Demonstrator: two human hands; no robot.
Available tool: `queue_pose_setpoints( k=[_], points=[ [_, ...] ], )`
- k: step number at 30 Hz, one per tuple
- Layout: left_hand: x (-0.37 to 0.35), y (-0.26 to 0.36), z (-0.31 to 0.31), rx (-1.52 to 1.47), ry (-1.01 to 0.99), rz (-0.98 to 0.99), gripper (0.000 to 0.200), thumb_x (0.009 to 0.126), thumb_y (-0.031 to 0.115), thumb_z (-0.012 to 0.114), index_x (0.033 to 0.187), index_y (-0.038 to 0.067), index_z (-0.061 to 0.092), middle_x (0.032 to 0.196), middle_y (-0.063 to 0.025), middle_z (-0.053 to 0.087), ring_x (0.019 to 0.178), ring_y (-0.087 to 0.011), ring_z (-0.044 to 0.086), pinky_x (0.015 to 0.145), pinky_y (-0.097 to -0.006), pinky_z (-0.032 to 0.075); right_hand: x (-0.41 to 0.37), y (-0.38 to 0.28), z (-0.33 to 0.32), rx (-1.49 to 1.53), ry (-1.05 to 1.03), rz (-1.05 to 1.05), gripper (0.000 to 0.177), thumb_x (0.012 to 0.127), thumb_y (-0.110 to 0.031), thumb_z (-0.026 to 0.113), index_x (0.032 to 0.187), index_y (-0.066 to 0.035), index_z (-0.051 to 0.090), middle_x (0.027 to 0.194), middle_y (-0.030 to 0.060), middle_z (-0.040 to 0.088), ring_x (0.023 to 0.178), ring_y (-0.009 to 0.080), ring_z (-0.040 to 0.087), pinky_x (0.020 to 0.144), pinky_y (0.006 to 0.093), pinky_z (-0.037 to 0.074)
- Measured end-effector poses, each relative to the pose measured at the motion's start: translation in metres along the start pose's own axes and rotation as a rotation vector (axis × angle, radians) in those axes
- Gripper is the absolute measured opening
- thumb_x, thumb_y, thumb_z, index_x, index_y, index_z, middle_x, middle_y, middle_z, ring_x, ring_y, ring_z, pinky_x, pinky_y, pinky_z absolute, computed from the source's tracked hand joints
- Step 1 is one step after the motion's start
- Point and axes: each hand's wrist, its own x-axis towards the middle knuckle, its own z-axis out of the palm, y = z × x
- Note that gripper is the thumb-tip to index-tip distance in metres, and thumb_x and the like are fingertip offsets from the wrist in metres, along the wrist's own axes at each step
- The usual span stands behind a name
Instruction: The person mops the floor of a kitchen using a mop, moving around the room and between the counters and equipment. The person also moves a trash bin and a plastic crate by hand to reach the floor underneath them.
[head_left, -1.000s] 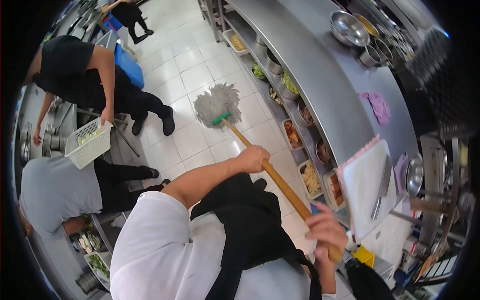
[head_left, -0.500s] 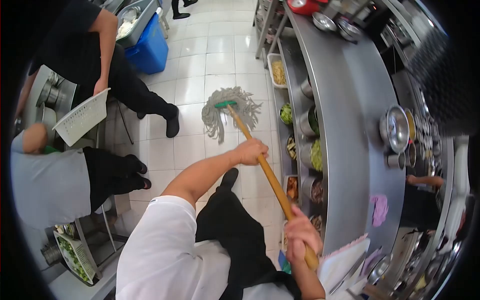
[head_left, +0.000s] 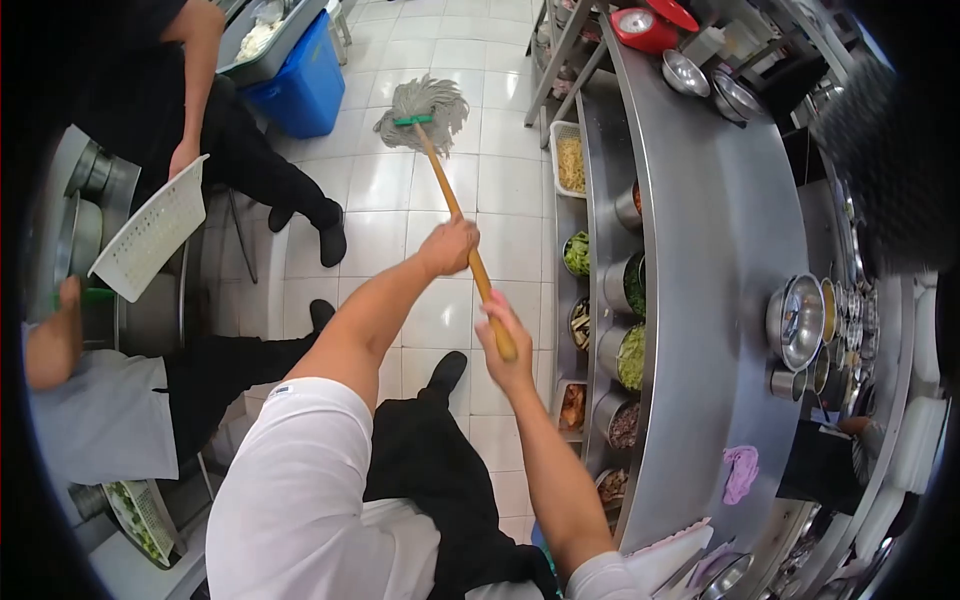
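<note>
A mop (head_left: 444, 184) with a wooden handle and a green clamp lies stretched out ahead of me. Its grey string head (head_left: 440, 100) is spread on the white tiles. My left hand (head_left: 448, 247) is wrapped round the middle of the handle, arm extended forward. Closer to me, my right hand (head_left: 508, 338) grips near the handle's butt end, which shows past the fingers.
To my right runs a steel counter (head_left: 700, 250) with food containers on its lower shelf. On the left, two people stand at a sink, one holding a white perforated basket (head_left: 150, 232). A blue bin (head_left: 300, 85) stands farther ahead.
The mop head has moved forward and slightly left across the floor. Both hands have gone with it; my right hand has swung forward and left, away from the counter.
</note>
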Motion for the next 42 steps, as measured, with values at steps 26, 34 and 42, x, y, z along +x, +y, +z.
queue_pose_setpoints(
  k=[26, 34, 42],
  points=[
    [0.024, -0.054, -0.063, -0.164, 0.141, -0.336, 0.046, 0.082, 0.016, 0.063, 0.126, 0.011, 0.051, 0.149, -0.0159, 0.031, 0.135, -0.0417, 0.032, 0.105, -0.0464, 0.038, 0.172, 0.030, 0.075, 0.089, -0.189, -0.126, 0.020, 0.086, -0.011, 0.069, 0.103, -0.005, 0.061, 0.135, 0.0209, 0.052, 0.123, 0.0324, 0.053, 0.100, 0.0344, 0.042],
    [-0.020, -0.030, -0.033, -0.115, -0.052, -0.327, 0.047, 0.082, 0.013, 0.064, 0.128, 0.011, 0.052, 0.151, -0.0190, 0.027, 0.137, -0.0436, 0.028, 0.107, -0.0446, 0.039, 0.068, 0.021, 0.054, -0.028, -0.154, -0.049, 0.023, 0.084, -0.006, 0.069, 0.105, -0.008, 0.061, 0.137, 0.0207, 0.050, 0.127, 0.0288, 0.050, 0.101, 0.0330, 0.040],
    [-0.086, 0.065, 0.049, -0.119, -0.129, -0.205, 0.048, 0.080, 0.016, 0.065, 0.125, 0.006, 0.053, 0.145, -0.0252, 0.031, 0.134, -0.0459, 0.030, 0.108, -0.0480, 0.036, -0.145, -0.063, -0.079, -0.194, -0.138, 0.043, 0.023, 0.079, -0.002, 0.069, 0.100, -0.006, 0.062, 0.132, 0.0208, 0.055, 0.121, 0.0318, 0.055, 0.099, 0.0355, 0.042]
  ],
)
